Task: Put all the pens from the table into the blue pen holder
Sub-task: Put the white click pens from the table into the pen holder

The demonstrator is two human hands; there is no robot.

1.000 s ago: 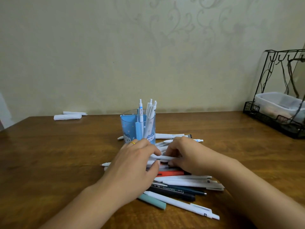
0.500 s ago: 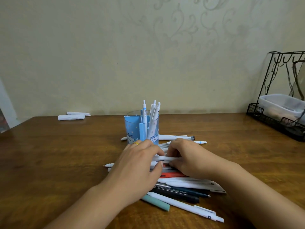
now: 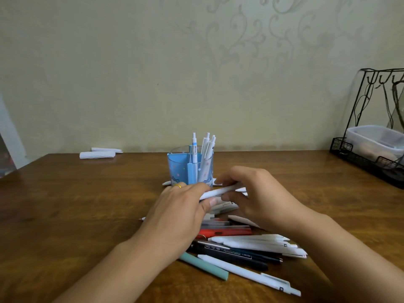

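Near edge: bare wooden table (image 3: 65, 215) runs wide and open on the left, nothing lying there; open wood too on the right, out past the forearm.
Nearest pens: a white pen (image 3: 249, 274) lies slanted at the front of the pile, a teal pen (image 3: 203, 266) just beside it on its left, ends toward the person.
Pile: behind them the black marker (image 3: 227, 251), a dark blue pen (image 3: 260, 256), a fan of white pens (image 3: 258, 242) and a red pen (image 3: 225, 232), overlapping and crossing, all flat on the wood between the two forearms.
Left hand: the left hand (image 3: 181, 206), ring on one finger, sits over the pile's left side, thumb and fingers pinching one end of the lifted white pen (image 3: 218, 191).
Right hand: the right hand (image 3: 258, 197) is curled over the same pen's other end, fingers above and thumb below — both hands are gripping it, lifted off the pile and tilted up to the right.
Blue pen holder: the blue pen holder (image 3: 190, 167) stands upright right behind the hands, several white pens upright inside; more white pens lie at its base, mostly hidden.
In the way: the holder's standing pens crowd its right side; its left part shows open.
Far left: two rolled white papers (image 3: 98, 154) by the wall edge, well apart.
Far right: a black wire rack (image 3: 371, 132) with a clear plastic tub (image 3: 376, 141) at the table's corner, well clear of the pile.
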